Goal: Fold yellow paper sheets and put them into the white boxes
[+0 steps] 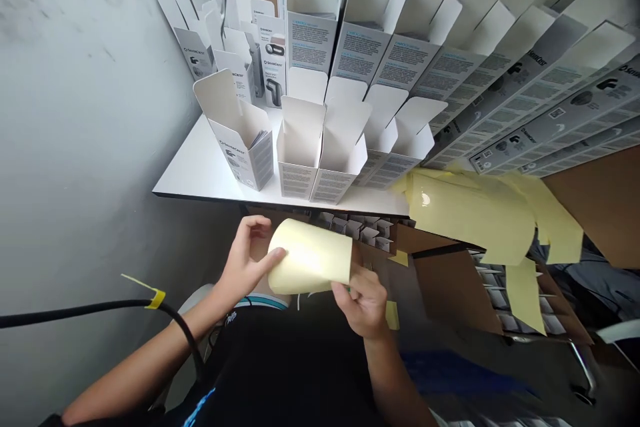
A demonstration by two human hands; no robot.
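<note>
My left hand (247, 260) and my right hand (363, 300) both grip a curled sheet of pale yellow paper (310, 257), bent into a loose tube. The left fingers wrap its left end. The right fingers pinch its lower right edge. Just beyond the sheet stands a white table (190, 170) holding several open SilverCrest product cartons, such as the nearest one (245, 140), upright with their flaps raised. Neither hand touches them.
Flat printed carton blanks (505, 90) fill the upper right. Loose yellow sheets (475, 213) hang over a brown cardboard box (450, 287) holding small grey items. A grey wall (85, 113) runs along the left, with a black cable (90, 310) carrying a yellow tag.
</note>
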